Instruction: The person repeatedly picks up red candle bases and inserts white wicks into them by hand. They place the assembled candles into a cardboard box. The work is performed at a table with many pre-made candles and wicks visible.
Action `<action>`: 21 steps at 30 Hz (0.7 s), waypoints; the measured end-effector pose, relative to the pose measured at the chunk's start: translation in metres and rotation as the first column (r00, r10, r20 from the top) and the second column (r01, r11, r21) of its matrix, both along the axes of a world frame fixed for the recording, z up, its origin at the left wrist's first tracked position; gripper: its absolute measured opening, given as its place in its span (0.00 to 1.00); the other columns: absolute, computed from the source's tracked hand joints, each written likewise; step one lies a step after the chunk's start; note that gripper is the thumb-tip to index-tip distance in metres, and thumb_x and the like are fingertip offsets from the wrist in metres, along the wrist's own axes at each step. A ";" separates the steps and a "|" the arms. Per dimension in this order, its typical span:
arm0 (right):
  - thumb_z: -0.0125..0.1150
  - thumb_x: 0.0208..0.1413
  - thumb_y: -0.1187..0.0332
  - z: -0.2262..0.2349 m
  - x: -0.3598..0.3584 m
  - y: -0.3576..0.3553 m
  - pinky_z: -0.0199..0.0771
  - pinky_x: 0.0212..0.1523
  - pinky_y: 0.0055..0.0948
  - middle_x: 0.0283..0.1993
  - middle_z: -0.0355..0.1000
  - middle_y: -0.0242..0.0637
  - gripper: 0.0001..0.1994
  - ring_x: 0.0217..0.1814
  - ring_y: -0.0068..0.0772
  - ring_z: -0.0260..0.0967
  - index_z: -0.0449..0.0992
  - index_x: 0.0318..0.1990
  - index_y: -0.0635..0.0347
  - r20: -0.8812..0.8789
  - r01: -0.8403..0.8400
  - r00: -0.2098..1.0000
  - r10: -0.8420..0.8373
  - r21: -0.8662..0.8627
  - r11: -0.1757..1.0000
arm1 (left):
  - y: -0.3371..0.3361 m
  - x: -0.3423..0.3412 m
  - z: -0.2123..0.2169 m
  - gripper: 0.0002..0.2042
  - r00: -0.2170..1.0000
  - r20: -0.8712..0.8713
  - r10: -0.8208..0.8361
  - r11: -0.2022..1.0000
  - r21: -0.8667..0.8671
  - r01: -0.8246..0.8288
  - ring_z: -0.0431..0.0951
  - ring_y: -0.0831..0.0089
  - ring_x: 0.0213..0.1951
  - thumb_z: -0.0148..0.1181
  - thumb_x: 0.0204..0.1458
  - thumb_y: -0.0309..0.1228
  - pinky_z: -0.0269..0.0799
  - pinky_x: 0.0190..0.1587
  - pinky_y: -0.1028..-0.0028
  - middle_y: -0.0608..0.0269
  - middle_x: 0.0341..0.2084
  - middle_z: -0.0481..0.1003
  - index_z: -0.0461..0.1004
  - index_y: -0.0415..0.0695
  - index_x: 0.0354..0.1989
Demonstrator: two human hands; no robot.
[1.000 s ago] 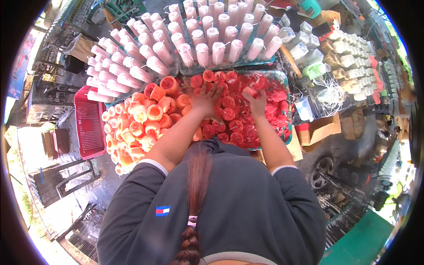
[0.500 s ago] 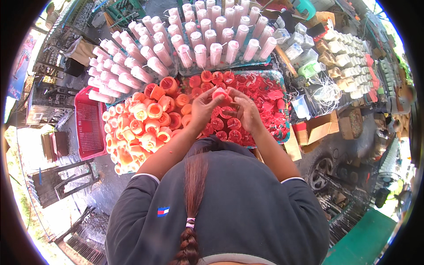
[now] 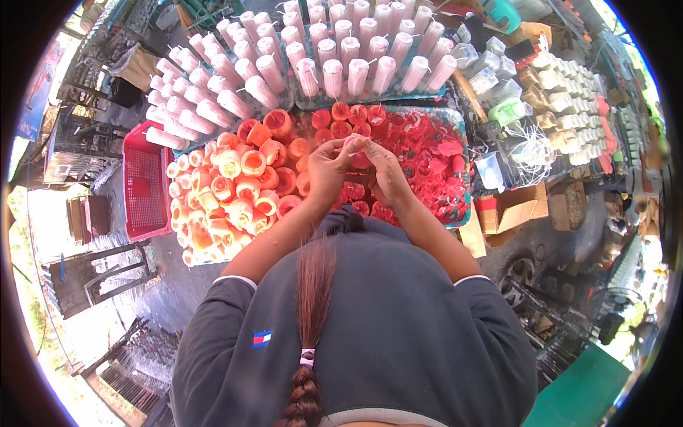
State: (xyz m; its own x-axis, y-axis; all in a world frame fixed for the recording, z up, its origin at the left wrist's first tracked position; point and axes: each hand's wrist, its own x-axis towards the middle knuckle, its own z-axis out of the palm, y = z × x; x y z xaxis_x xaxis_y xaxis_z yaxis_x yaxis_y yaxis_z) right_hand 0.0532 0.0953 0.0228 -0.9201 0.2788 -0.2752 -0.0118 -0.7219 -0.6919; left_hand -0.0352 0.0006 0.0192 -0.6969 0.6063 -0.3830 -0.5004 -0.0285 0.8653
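Observation:
My left hand and my right hand meet over a tray, fingertips pinched close together. Between them is a small red wax piece, pale pink on top, mostly covered by my fingers. Red wax cups with wicks stand behind and below my hands. Right of my right hand, red wax petals and scraps fill the tray. Orange, hollow, cup-shaped wax pieces are heaped to the left of my left hand.
Many pale pink pillar candles with wicks stand upright at the back. A red plastic crate is on the left. White wick strings, rows of pale blocks and open cardboard boxes lie on the right.
My right hand has moved left, toward my left hand. My fingers now close over the red wax piece, which showed more openly before. The view has shifted slightly.

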 end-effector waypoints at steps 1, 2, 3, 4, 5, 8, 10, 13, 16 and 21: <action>0.44 0.64 0.56 -0.003 -0.001 0.001 0.77 0.43 0.36 0.46 0.69 0.35 0.18 0.44 0.30 0.70 0.68 0.52 0.59 0.018 0.024 1.000 -0.024 -0.032 0.999 | 0.000 0.003 0.004 0.19 0.998 -0.068 -0.002 1.000 -0.021 0.001 0.76 0.80 0.27 0.67 0.47 0.36 0.72 0.30 0.81 0.61 0.28 0.77 0.73 0.34 0.42; 0.44 0.64 0.57 -0.006 -0.002 0.002 0.77 0.42 0.35 0.44 0.70 0.35 0.17 0.43 0.29 0.71 0.69 0.50 0.60 0.037 0.051 0.998 -0.049 -0.063 0.997 | -0.001 0.005 0.007 0.20 0.991 -0.135 -0.008 0.999 -0.043 0.002 0.76 0.80 0.27 0.68 0.45 0.36 0.72 0.31 0.81 0.61 0.28 0.77 0.73 0.34 0.42; 0.44 0.64 0.57 -0.008 -0.003 0.003 0.77 0.41 0.33 0.41 0.71 0.35 0.17 0.41 0.28 0.71 0.70 0.48 0.61 0.057 0.079 0.996 -0.074 -0.094 0.992 | -0.001 0.007 0.007 0.20 0.977 -0.211 -0.014 0.999 -0.051 0.003 0.76 0.80 0.27 0.69 0.45 0.35 0.71 0.29 0.82 0.62 0.28 0.77 0.73 0.34 0.42; 0.44 0.64 0.57 -0.008 -0.003 0.002 0.77 0.40 0.32 0.41 0.71 0.35 0.17 0.40 0.27 0.71 0.70 0.48 0.62 0.064 0.100 0.993 -0.094 -0.093 0.991 | -0.001 0.008 0.007 0.19 0.958 -0.285 -0.021 0.998 -0.058 0.004 0.76 0.80 0.27 0.69 0.45 0.34 0.71 0.27 0.82 0.63 0.28 0.76 0.73 0.34 0.42; 0.44 0.64 0.57 -0.007 -0.004 0.001 0.77 0.40 0.32 0.40 0.71 0.35 0.18 0.39 0.26 0.71 0.70 0.48 0.63 0.071 0.119 0.991 -0.113 -0.091 0.989 | -0.002 0.010 0.007 0.19 0.933 -0.359 -0.026 0.998 -0.064 0.003 0.76 0.81 0.27 0.69 0.45 0.33 0.71 0.25 0.83 0.63 0.28 0.76 0.73 0.34 0.41; 0.44 0.64 0.57 -0.008 -0.004 -0.001 0.78 0.38 0.30 0.38 0.71 0.35 0.18 0.36 0.26 0.71 0.70 0.49 0.63 0.076 0.150 0.987 -0.143 -0.087 0.985 | -0.004 0.013 -0.004 0.20 0.883 -0.470 -0.005 0.994 -0.098 -0.047 0.75 0.81 0.29 0.69 0.45 0.31 0.72 0.28 0.82 0.63 0.28 0.76 0.72 0.34 0.44; 0.44 0.63 0.56 -0.010 -0.004 0.000 0.78 0.39 0.30 0.39 0.71 0.35 0.19 0.36 0.26 0.71 0.70 0.49 0.63 0.066 0.158 0.986 -0.153 -0.074 0.985 | -0.003 0.015 -0.006 0.20 0.859 -0.510 0.045 0.999 0.013 -0.045 0.75 0.81 0.30 0.68 0.45 0.30 0.73 0.30 0.82 0.62 0.29 0.76 0.71 0.34 0.45; 0.45 0.63 0.55 -0.009 -0.004 0.001 0.77 0.42 0.32 0.42 0.71 0.35 0.20 0.40 0.26 0.71 0.70 0.51 0.62 0.070 0.135 0.989 -0.131 -0.050 0.990 | -0.005 0.014 -0.006 0.20 0.929 -0.367 0.048 0.998 0.050 -0.031 0.76 0.79 0.32 0.67 0.46 0.30 0.75 0.31 0.80 0.62 0.31 0.76 0.70 0.34 0.46; 0.45 0.63 0.55 0.015 -0.005 0.003 0.76 0.44 0.33 0.45 0.72 0.34 0.20 0.44 0.26 0.71 0.68 0.53 0.61 0.086 0.076 0.994 -0.068 -0.085 0.993 | -0.005 0.009 0.014 0.19 0.995 -0.086 0.042 0.992 0.122 -0.032 0.77 0.77 0.33 0.66 0.47 0.30 0.76 0.31 0.79 0.61 0.33 0.76 0.69 0.34 0.46; 0.45 0.62 0.55 0.020 -0.003 -0.009 0.75 0.47 0.33 0.47 0.72 0.35 0.21 0.46 0.28 0.71 0.66 0.56 0.60 -0.013 0.094 0.995 -0.094 -0.023 0.995 | -0.007 0.002 0.012 0.21 0.996 0.029 0.083 0.990 0.110 -0.086 0.78 0.74 0.35 0.66 0.47 0.28 0.75 0.30 0.79 0.57 0.36 0.76 0.67 0.33 0.48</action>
State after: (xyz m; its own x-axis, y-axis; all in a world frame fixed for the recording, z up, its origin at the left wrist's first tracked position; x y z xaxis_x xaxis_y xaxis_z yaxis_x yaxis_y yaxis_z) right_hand 0.0507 0.0859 0.0429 -0.8940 0.3580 -0.2695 -0.0899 -0.7324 -0.6749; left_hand -0.0333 -0.0065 0.0312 -0.7390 0.5852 -0.3338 -0.5128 -0.1672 0.8421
